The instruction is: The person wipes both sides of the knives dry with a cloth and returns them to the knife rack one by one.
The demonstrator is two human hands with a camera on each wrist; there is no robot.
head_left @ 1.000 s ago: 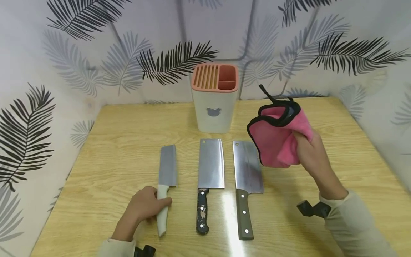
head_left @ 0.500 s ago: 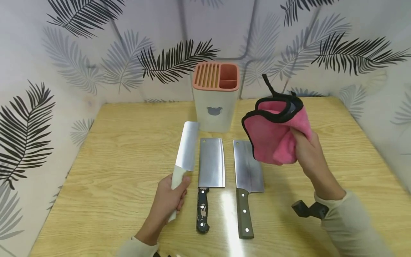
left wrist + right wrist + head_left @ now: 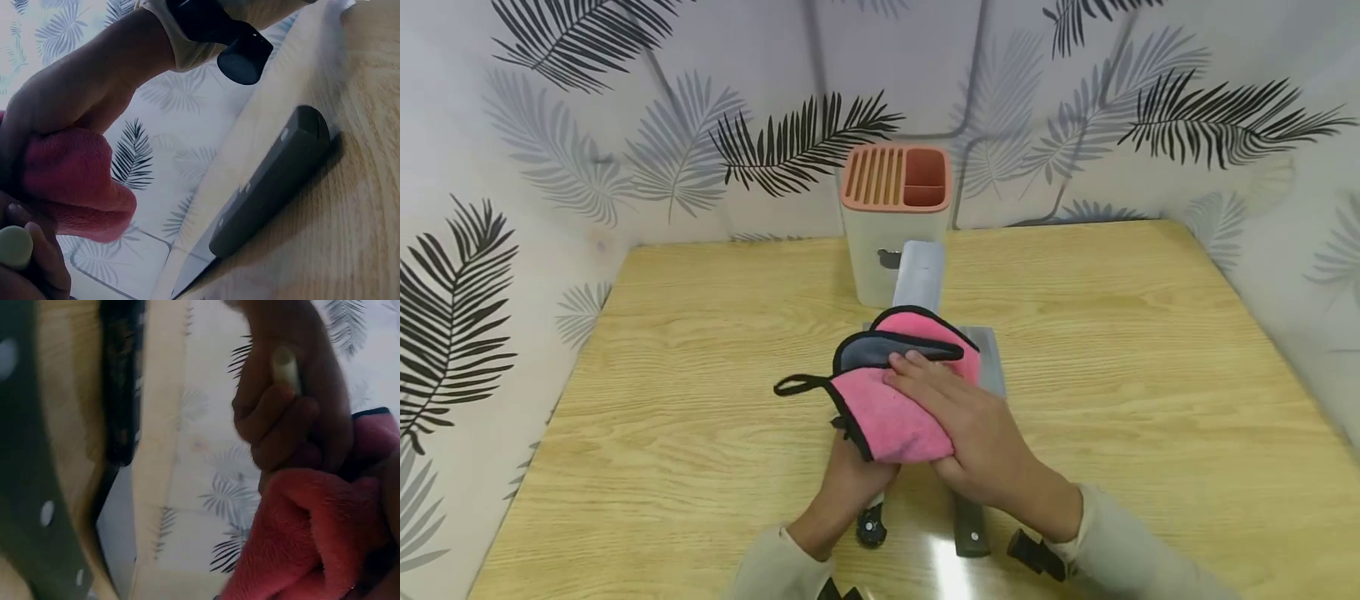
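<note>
My left hand (image 3: 853, 483) grips a knife by its pale handle, whose butt (image 3: 285, 362) pokes out of the curled fingers in the right wrist view. The knife's blade (image 3: 919, 271) points up and away, its tip showing beyond a pink cloth (image 3: 880, 408) with black edging and a grey inner side. My right hand (image 3: 988, 433) holds this cloth folded around the blade, fingers over the top. Cloth and hands hide the lower blade. Beneath them on the table lie a black-handled cleaver (image 3: 871, 527) and a cleaver with a dark green handle (image 3: 275, 175), both partly covered.
A white knife block (image 3: 868, 250) with a slotted orange top stands at the back of the wooden table (image 3: 715, 333). Behind it hangs a leaf-patterned backdrop (image 3: 775, 67), which also runs along both sides.
My left hand has lifted the pale-handled knife off the table and carried it right. The right hand has moved left, bringing the pink cloth onto the blade.
</note>
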